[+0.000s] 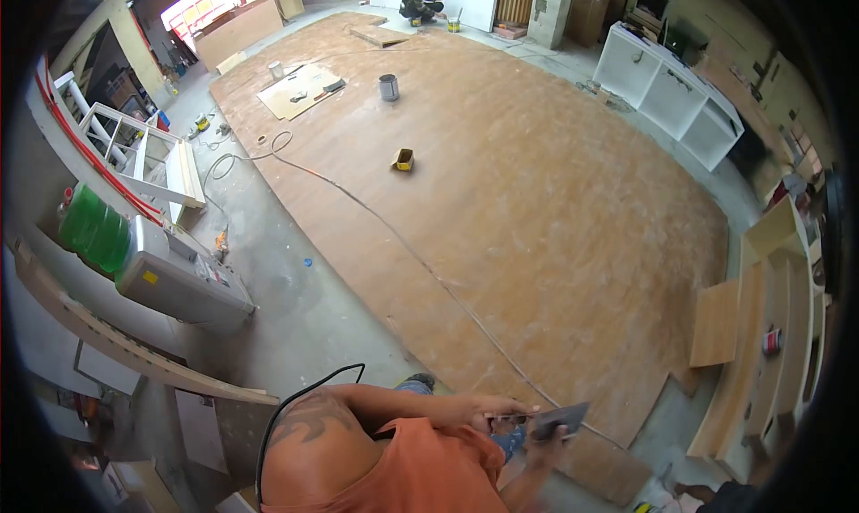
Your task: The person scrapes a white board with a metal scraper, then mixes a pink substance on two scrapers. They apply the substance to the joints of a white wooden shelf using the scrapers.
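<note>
The flat grey blade looks like smooth metal with a dull sheen. The broad brown wooden sheet is matt, clouded with pale smears. The ribbed green bottle is glossy translucent plastic; the orange sleeveless top is matt cloth.

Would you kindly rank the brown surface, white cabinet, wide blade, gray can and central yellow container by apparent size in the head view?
Brown surface
White cabinet
Wide blade
Gray can, yellow container: too alike to rank
</note>
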The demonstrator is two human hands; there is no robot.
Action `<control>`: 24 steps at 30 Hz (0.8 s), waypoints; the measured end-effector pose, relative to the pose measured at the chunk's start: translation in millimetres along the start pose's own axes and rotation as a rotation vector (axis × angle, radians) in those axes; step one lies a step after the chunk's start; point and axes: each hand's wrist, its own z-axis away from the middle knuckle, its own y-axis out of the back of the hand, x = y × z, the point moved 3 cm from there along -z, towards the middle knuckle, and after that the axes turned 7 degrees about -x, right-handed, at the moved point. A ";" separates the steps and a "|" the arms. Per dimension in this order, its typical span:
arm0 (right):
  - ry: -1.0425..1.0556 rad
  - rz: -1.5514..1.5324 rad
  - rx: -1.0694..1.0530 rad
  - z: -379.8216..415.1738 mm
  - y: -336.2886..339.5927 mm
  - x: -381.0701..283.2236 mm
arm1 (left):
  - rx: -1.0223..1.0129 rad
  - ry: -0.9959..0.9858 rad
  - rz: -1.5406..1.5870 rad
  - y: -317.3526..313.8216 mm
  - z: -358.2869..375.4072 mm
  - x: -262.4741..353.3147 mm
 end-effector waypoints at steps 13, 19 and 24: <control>0.583 0.604 0.514 -100.0 80.7 -241.9 | 0.462 -0.576 0.088 -140.1 -147.2 113.4; 0.082 1.613 -0.319 -164.6 86.0 -219.7 | 0.737 -0.711 -0.266 -152.7 -176.3 160.1; 0.463 0.955 0.058 -199.8 44.2 -244.1 | 0.680 -0.786 0.098 -144.7 -188.9 201.9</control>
